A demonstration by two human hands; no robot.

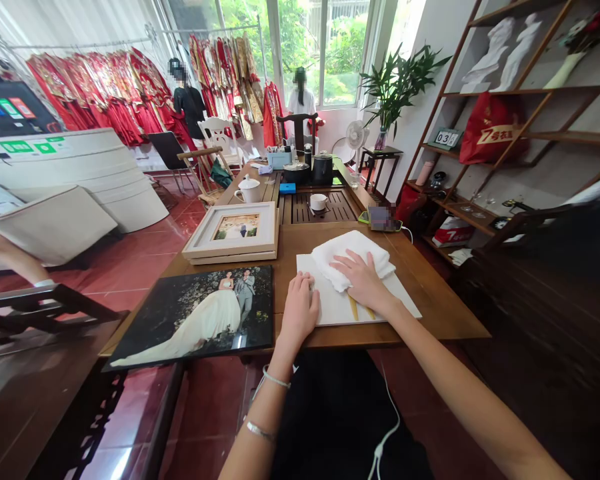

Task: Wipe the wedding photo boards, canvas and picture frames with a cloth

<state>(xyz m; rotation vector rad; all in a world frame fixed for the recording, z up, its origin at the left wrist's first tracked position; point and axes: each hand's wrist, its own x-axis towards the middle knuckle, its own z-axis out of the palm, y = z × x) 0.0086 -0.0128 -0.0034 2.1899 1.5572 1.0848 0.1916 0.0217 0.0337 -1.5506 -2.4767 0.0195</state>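
My right hand lies flat with fingers spread on a folded white cloth. The cloth rests on a white album or board with gold marks, lying on the wooden table. My left hand presses down on the left edge of that white board, fingers curled over it. To the left lies a large dark wedding photo print, flat and overhanging the table's front edge.
A stack of white picture frames sits behind the print. Further back are a tea tray, teapot, kettles, a cup and a phone on a cable. Two people stand by racks of red garments. Shelves line the right.
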